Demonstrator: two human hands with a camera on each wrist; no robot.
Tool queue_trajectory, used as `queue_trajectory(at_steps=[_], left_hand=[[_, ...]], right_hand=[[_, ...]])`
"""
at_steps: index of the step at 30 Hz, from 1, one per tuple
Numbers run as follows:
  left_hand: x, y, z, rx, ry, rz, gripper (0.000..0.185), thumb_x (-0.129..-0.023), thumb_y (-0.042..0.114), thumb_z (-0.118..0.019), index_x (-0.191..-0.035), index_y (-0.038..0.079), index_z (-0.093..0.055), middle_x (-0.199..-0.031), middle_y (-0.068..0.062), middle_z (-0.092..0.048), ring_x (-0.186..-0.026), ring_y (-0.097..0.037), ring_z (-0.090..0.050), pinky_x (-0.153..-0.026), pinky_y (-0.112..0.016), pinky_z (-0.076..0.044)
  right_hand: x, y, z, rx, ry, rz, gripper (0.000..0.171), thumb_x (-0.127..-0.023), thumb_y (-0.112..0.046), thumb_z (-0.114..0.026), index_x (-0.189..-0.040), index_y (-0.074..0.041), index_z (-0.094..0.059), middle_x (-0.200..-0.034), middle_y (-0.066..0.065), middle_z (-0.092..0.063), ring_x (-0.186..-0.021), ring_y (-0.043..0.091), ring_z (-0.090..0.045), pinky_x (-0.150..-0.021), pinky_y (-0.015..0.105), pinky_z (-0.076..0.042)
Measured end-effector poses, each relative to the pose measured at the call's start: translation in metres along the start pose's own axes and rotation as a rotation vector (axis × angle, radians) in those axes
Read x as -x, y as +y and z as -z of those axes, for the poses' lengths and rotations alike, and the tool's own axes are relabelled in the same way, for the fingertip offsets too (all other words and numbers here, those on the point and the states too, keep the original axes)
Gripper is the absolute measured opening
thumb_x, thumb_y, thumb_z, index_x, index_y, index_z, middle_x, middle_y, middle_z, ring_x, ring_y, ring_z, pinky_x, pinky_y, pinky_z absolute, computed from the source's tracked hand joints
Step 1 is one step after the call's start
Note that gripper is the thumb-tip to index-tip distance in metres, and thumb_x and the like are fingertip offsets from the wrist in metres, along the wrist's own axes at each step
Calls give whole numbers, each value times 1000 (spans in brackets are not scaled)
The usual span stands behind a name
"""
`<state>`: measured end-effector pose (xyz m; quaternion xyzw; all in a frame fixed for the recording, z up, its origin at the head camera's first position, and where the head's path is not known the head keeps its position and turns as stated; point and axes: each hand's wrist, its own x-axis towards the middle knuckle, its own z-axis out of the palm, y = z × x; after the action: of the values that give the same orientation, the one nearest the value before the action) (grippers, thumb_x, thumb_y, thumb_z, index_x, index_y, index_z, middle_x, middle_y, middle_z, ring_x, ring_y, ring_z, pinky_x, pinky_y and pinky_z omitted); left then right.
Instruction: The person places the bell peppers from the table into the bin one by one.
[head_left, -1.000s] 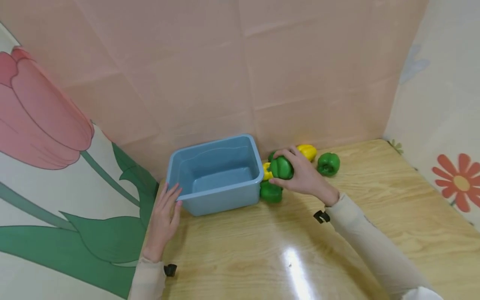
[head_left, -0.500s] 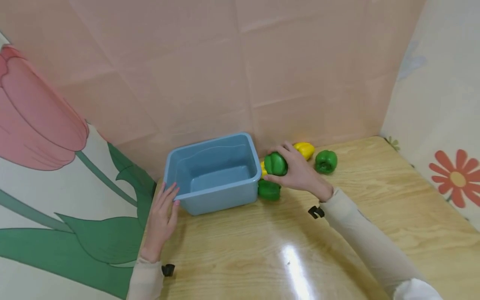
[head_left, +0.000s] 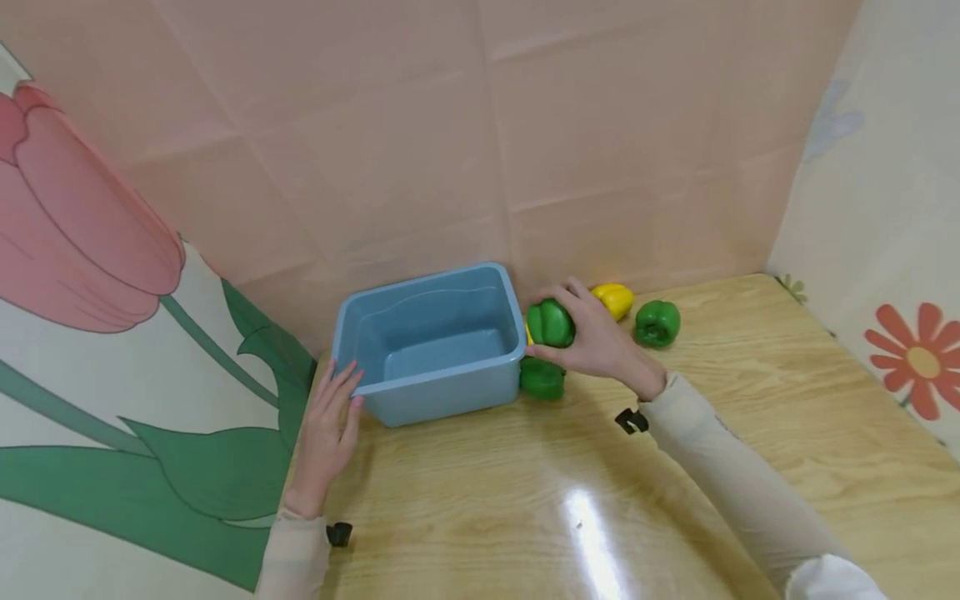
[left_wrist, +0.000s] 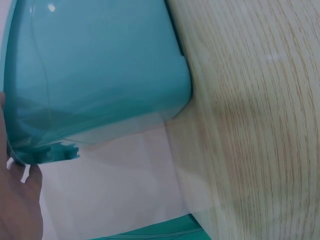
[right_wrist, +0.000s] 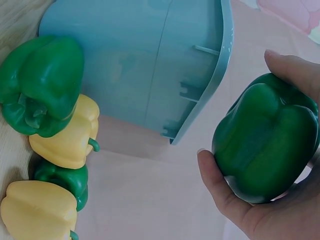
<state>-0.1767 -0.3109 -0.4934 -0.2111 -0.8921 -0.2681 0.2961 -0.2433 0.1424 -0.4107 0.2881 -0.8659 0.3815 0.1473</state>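
The held green pepper [head_left: 550,323] is in the air just right of the blue bin [head_left: 438,398], close to its right-hand rim but outside it. The right hand [head_left: 596,342] has it in a firm-looking grip, thumb and fingers bent round its sides; the right wrist view shows it clear of the bin wall.

Judging by how things lie, the work looks to be near its start: one pepper is lifted but not yet released, none in view is inside the bin, and five others rest outside it.

The left hand [head_left: 327,437] is at the bin's near left corner, fingers nearly straight over the rim with the thumb outside; how hard it presses is unclear.

Against the bin's right side sits the front green pepper [head_left: 542,380]. Just behind it the right wrist view shows the first yellow pepper [right_wrist: 75,135], then the rear green pepper [right_wrist: 65,180]. Farther right of the bin lies the second yellow pepper [head_left: 613,301], and beyond that the outer green pepper [head_left: 657,323].

Under the bin is the wood-grain table [head_left: 480,492]; behind it hangs the pinkish sheet [head_left: 375,125].
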Motion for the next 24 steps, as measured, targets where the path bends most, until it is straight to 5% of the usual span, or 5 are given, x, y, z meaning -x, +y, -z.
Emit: queue_trajectory(at_steps=[16,24], left_hand=[[0,-2,-1,4,24,-35,42,-105,6,-62,-147,2,-63,-158,-17,-56,-156,-49,-36,-130,-62,-31],[-1,-5,-2,8,22,-31,43,-105,6,-63,-148,5,-63,-159,-14,-56,-157,-47,-36,-134,-52,-27]], right_hand=[[-6,-8,-4,-27,-8,4,64,-83,-36,-94,-136,-17,-62,-121,10,-53,-94,26,-60,-76,39,-60],[-14,-10,-9,-51,-5,25,67,-80,-36,-96,-136,-18,-62,-118,9,-53,-94,26,-60,-73,37,-61]])
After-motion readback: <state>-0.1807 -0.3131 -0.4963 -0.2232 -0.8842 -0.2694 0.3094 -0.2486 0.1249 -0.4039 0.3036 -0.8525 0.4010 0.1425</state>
